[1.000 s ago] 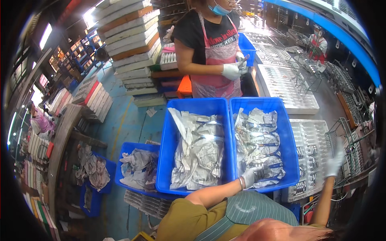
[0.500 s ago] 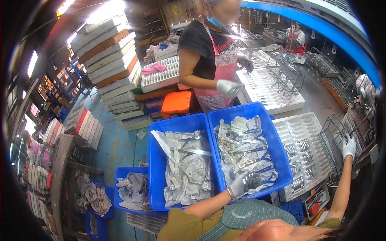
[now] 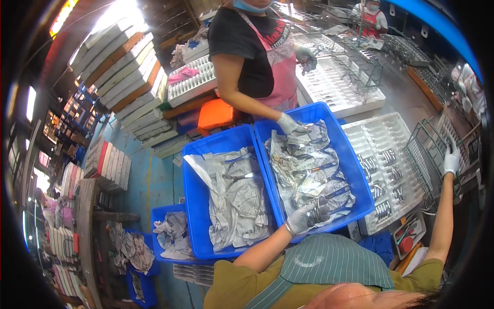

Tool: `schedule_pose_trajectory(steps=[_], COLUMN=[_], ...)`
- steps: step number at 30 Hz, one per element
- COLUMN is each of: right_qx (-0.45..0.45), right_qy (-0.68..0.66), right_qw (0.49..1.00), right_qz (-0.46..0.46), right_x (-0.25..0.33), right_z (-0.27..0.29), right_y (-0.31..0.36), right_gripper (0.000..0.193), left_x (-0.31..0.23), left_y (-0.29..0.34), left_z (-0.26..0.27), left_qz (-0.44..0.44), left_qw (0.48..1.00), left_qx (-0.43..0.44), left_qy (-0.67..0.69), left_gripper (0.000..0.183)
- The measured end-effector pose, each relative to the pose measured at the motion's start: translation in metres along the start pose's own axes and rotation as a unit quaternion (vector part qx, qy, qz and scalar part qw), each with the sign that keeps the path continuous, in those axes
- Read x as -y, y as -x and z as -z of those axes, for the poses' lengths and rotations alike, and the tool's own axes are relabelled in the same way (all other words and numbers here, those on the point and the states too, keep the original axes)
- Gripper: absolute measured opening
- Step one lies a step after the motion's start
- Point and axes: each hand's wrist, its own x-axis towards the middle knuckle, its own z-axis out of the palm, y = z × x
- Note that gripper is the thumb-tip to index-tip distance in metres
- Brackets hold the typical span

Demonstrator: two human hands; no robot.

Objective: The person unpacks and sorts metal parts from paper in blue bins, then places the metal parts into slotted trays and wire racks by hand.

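My left hand (image 3: 301, 220), in a pale glove, is closed around a bunch of shiny metal hand tools (image 3: 321, 210) over the near part of the right blue bin (image 3: 366, 198). Crumpled newspaper (image 3: 288, 172) lines that bin, and several metal tools with coloured handles lie across it. My gloved right hand (image 3: 451, 160) is stretched out at the far right, fingers extended and apart, beside a green wire basket (image 3: 424, 165). Whether it touches the basket I cannot tell. Between my arms, a white slotted tray (image 3: 393, 126) holds several groups of metal tools.
A second blue bin (image 3: 188, 201) with newspaper adjoins on the left. Across from me stands a co-worker in a pink apron (image 3: 284, 85), a gloved hand (image 3: 291, 124) at the right bin's far end. Stacked trays (image 3: 128, 77) rise behind left. A small box (image 3: 411, 234) sits near my right arm.
The co-worker's gloved hand has come down into the far end of the right bin. My left hand keeps its bunch of tools; my right hand has lifted its fingers at the basket's edge. The view has shifted.
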Motion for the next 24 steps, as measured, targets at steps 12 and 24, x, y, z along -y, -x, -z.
schedule_pose_trajectory(steps=[12,24], right_qx=[-0.023,0.303], right_qy=[-0.252,-0.214], right_qw=[0.967,0.876], right_qz=[0.04,0.308], right_x=[0.227,0.352], right_z=[0.035,-0.034], right_y=[0.151,0.261], right_gripper=[0.035,0.033], left_x=[0.002,0.008], left_y=[-0.004,0.012], left_z=[0.001,-0.039], left_qz=[0.021,0.026], left_qw=[0.999,0.995], left_qx=[0.03,0.091], left_qy=[-0.034,0.018], left_gripper=[0.049,0.046])
